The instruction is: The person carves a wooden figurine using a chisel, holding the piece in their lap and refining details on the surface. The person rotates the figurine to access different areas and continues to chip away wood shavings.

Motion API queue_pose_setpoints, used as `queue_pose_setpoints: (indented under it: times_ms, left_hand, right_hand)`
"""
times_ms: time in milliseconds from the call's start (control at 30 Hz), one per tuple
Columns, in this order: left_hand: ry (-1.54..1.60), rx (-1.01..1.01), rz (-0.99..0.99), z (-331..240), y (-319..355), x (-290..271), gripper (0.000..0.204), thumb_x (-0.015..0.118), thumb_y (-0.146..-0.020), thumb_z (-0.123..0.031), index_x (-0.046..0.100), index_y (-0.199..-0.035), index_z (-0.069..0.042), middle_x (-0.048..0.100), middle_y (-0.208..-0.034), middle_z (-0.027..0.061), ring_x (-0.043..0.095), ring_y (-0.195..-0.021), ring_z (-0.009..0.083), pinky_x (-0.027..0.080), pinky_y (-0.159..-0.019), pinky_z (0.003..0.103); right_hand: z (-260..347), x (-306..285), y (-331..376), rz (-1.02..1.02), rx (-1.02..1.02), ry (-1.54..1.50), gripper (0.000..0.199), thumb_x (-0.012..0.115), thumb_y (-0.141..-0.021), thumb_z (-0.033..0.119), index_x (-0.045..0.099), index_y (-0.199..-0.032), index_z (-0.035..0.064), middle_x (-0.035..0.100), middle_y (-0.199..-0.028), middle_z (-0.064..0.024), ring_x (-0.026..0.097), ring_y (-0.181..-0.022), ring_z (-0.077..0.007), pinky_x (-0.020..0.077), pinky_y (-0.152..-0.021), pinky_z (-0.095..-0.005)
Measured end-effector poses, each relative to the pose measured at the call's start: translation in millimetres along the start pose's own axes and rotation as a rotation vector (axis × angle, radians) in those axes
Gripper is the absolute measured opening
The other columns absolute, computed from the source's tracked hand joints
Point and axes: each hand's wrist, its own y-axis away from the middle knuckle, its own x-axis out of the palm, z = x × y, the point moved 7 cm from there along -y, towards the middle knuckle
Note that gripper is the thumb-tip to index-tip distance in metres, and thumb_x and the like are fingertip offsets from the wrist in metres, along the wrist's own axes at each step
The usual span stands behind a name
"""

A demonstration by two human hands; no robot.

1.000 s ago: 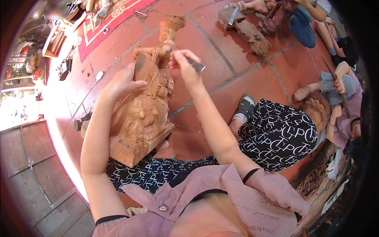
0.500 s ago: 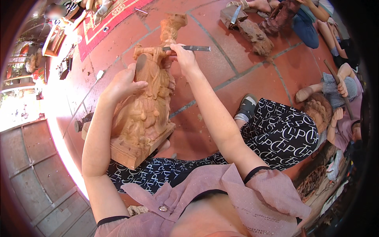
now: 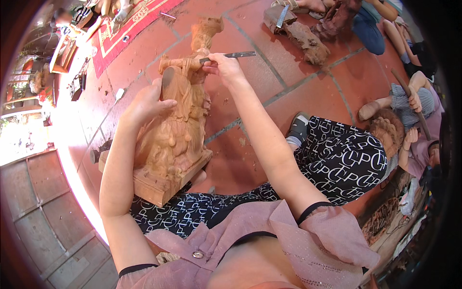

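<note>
A carved wooden statue (image 3: 180, 120) on a stepped base leans across my lap, its top pointing away from me. My left hand (image 3: 149, 103) holds its left side, thumb spread toward the carved folds and the other fingers partly hidden, next to a dark oval face (image 3: 169, 82). My right hand (image 3: 224, 66) pinches a narrow flat metal tool (image 3: 240, 55), dark grey. One end of that tool meets the statue just below its upper part; the other sticks out to the right. I cannot tell the tool's exact kind.
Red tiles (image 3: 260, 91) spread around me. A rough wood piece (image 3: 308, 43) with a flat blade (image 3: 283, 17) on it lies at the far right. At the right a person (image 3: 418, 101) holds a stick (image 3: 409, 91). A red patterned mat (image 3: 130, 31) lies far left.
The flat tool has turned in my right hand, its face now darker and its outer end slightly higher. The statue and both hands sit slightly further left in view.
</note>
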Motion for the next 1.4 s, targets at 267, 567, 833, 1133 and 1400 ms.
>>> queue_pose_setpoints:
  times_ms: [267, 567, 833, 1133, 1400]
  left_hand:
    - [-0.051, 0.025, 0.005, -5.0, 0.8, -0.5, 0.055, 0.072, -0.075, -0.028, 0.045, -0.110, 0.006, 0.061, -0.097, 0.0267, 0.060, -0.095, 0.0389, 0.046, -0.082, 0.042]
    - [0.010, 0.020, -0.020, 2.5, 1.8, 2.2, 0.068, 0.071, -0.075, -0.029, 0.038, -0.124, 0.006, 0.060, -0.098, 0.0267, 0.060, -0.094, 0.0390, 0.046, -0.082, 0.043]
    - [0.157, -0.181, 0.117, 3.2, 7.2, 2.0, 0.071, 0.072, -0.075, -0.027, 0.036, -0.129, 0.001, 0.059, -0.094, 0.0228, 0.061, -0.081, 0.0329, 0.048, -0.073, 0.040]
    - [0.170, -0.177, 0.069, 3.9, 7.3, 4.0, 0.076, 0.072, -0.075, -0.028, 0.033, -0.135, -0.002, 0.054, -0.088, 0.0165, 0.059, -0.074, 0.0296, 0.048, -0.070, 0.039]
    - [0.155, -0.170, 0.077, -0.4, 9.2, 1.1, 0.079, 0.072, -0.075, -0.027, 0.031, -0.138, -0.005, 0.054, -0.087, 0.0159, 0.060, -0.074, 0.0300, 0.049, -0.069, 0.039]
  right_hand:
    - [7.8, -3.7, -6.7, 0.035, 0.043, 0.137, 0.023, 0.058, -0.087, 0.022, 0.062, -0.086, -0.0004, 0.065, -0.083, -0.0099, 0.063, -0.073, -0.0182, 0.0533, -0.066, -0.0315]
    - [77.2, -5.0, -16.5, 0.101, -0.265, 0.943, 0.027, 0.058, -0.080, 0.027, 0.059, -0.071, 0.0014, 0.061, -0.065, -0.0070, 0.058, -0.065, -0.0164, 0.0462, -0.061, -0.0337]
    - [43.7, -19.1, -39.7, 0.209, -0.228, 0.465, 0.021, 0.064, -0.082, 0.024, 0.060, -0.078, 0.0039, 0.056, -0.079, -0.0022, 0.055, -0.074, -0.0130, 0.0453, -0.068, -0.0287]
    - [26.3, 22.1, -37.7, 0.360, -0.173, 0.468, 0.019, 0.075, -0.074, 0.017, 0.062, -0.080, 0.0037, 0.057, -0.086, -0.0020, 0.055, -0.075, -0.0105, 0.0445, -0.064, -0.0261]
    - [28.5, 12.9, -45.9, 0.356, -0.197, 0.292, 0.014, 0.073, -0.076, 0.011, 0.063, -0.083, 0.0042, 0.058, -0.081, 0.0013, 0.056, -0.075, -0.0081, 0.0452, -0.064, -0.0232]
